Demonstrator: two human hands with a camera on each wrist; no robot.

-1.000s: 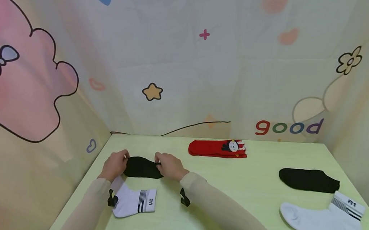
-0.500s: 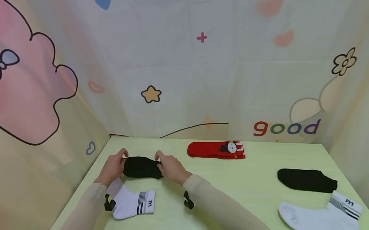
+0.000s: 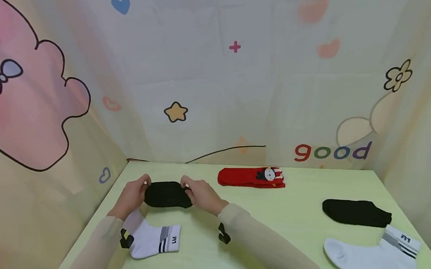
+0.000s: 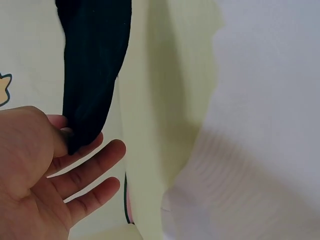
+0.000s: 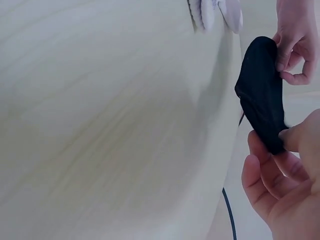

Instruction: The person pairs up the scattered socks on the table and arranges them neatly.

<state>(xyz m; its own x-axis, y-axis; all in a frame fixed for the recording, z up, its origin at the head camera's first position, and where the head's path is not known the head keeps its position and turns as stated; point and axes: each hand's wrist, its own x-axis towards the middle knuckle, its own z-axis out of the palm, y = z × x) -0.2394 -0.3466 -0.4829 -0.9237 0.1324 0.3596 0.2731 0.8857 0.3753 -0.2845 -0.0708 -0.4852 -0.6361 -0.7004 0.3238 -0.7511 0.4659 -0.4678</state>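
A black ankle sock [image 3: 169,194] stretches between both hands at the left of the table. My left hand [image 3: 132,195] pinches its left end between thumb and fingers. At the other end, my right hand [image 3: 204,195] pinches the upper corner. In the right wrist view the sock [image 5: 262,92] hangs over the tabletop, held at both ends. Just below the hands, a white sock [image 3: 150,237] with dark stripes at the cuff lies on the table, partly covered by the left wrist. The left wrist view shows this white sock [image 4: 270,100] close up.
A red sock [image 3: 240,177] with a cartoon figure lies near the table's back edge. On the right lie another black ankle sock [image 3: 355,212] and, nearer, a second striped white sock [image 3: 373,260]. A printed curtain [image 3: 220,75] hangs behind the table [image 3: 261,231].
The black sock has risen slightly and looks flatter along its top edge, with both hands still pinching its ends. The head view has shifted a little. The other socks stay put.
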